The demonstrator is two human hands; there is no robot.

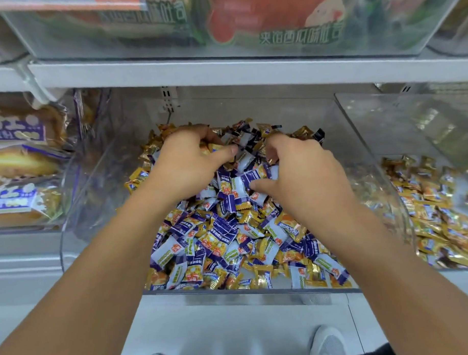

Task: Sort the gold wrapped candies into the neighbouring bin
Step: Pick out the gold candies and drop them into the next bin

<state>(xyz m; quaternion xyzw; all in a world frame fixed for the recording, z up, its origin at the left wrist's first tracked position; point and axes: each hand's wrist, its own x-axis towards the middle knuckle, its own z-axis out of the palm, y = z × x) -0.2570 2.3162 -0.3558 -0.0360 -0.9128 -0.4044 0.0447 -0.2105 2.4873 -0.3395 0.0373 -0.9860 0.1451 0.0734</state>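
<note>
both hands are down in the middle bin (370, 156), a clear plastic bin filling the centre of the frame, heaped with a mixed pile of candies (229, 230) in gold and in purple-and-white wrappers. the left hand (186, 165) sits at the upper centre of the frame, over the far part of the heap, its fingers (199, 132) curled down into the candies and the thumb pressed in toward them; gold wrapped candies (213, 147) show between thumb and fingers, so it seems to be pinching some, though exactly how many i cannot tell. the right hand (304, 175) is just to its right, close beside it but apart, fingers curled and buried among wrappers, thumb lying along a purple-and-white piece; whether it actually has hold of anything i cannot tell. the candies are small oblong packets with crimped ends, and their long axes point every which way, with no common direction across the heap. gold ones lie thickest along the far rim and the front edge of the bin. the neighbouring bin (358, 114), at the right of the frame, has a layer of mostly gold candies (438, 223) on its floor. at the left, packaged bread (20, 163) sits in another clear bin. a white shoe (329, 344) shows at the bottom edge.
</note>
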